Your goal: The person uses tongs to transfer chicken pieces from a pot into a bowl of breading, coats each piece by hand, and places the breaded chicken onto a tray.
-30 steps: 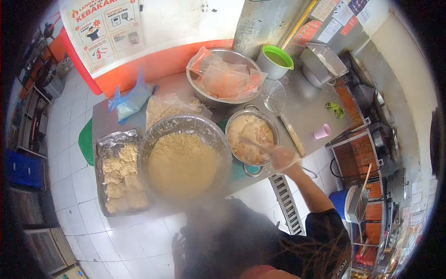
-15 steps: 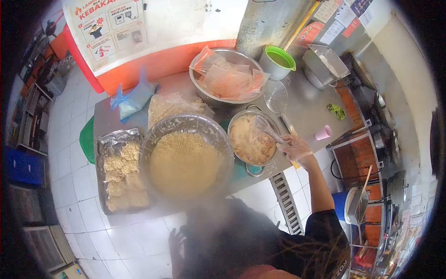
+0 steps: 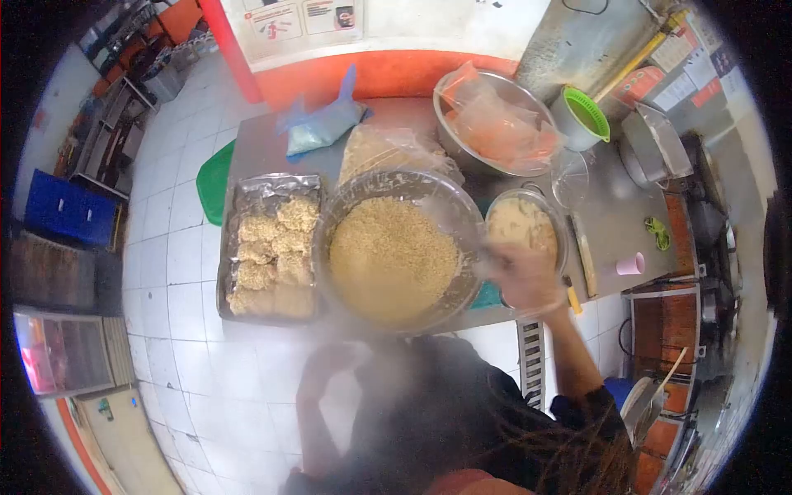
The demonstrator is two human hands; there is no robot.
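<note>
My right hand (image 3: 528, 279), in a clear plastic glove and blurred by motion, grips a pair of tongs (image 3: 464, 227). The tongs reach left over the rim of a large metal basin (image 3: 330, 285) of pale, grainy crumbs (image 3: 392, 247). Whether their tips hold a piece is too blurred to tell. Under and behind this hand stands a two-handled pot (image 3: 528, 216) of creamy liquid with pieces in it. My left hand (image 3: 334, 356) is low, in front of the basin's near edge, its fingers smeared. Left of the basin, a foil-coloured tray (image 3: 268, 186) carries several crumb-coated pieces (image 3: 276, 239).
Behind the basin lie a clear bag of crumbs (image 3: 392, 153) and a bluish bag (image 3: 323, 128). A metal bowl of plastic packets (image 3: 503, 124) and a green strainer on a pot (image 3: 587, 114) stand farther back. A yellow-handled knife (image 3: 572, 295) and pink cup (image 3: 630, 264) are at right.
My right hand has carried the tongs from the pot leftward to the crumb basin. My left hand has risen toward the basin's near edge. The view has shifted left and downward.
</note>
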